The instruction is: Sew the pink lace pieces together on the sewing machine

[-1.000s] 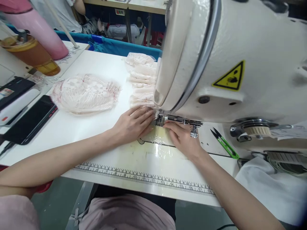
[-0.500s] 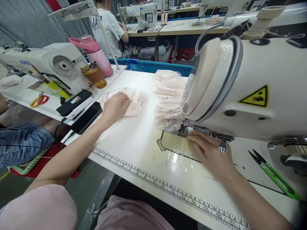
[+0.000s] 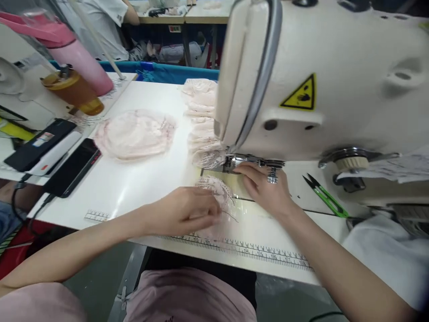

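Just in front of the sewing machine's needle area, my left hand (image 3: 196, 210) has closed fingers on a small pale pink lace piece (image 3: 219, 188); the hand is smeared by motion. Loose dark threads trail from the lace. My right hand (image 3: 268, 185) rests on the machine bed at the presser foot (image 3: 229, 162), index finger and thumb apart, other fingers partly hidden behind metal parts. No cloth shows in it. Behind the foot lies a row of gathered pale pink lace pieces (image 3: 203, 120). Flat on the table to the left is a stack of pale pink fabric pieces (image 3: 136, 134).
The sewing machine head (image 3: 301, 58) fills the upper right. Green thread snips (image 3: 326, 195) lie right of my right hand. At left are a phone (image 3: 73, 167), a black case (image 3: 40, 143), an amber cup (image 3: 73, 89) and a pink bottle (image 3: 80, 62). A person sits beyond.
My left hand has moved right from the fabric stack to the front of the presser foot, bringing a lace piece. My right hand stays at the foot. The view has shifted right.
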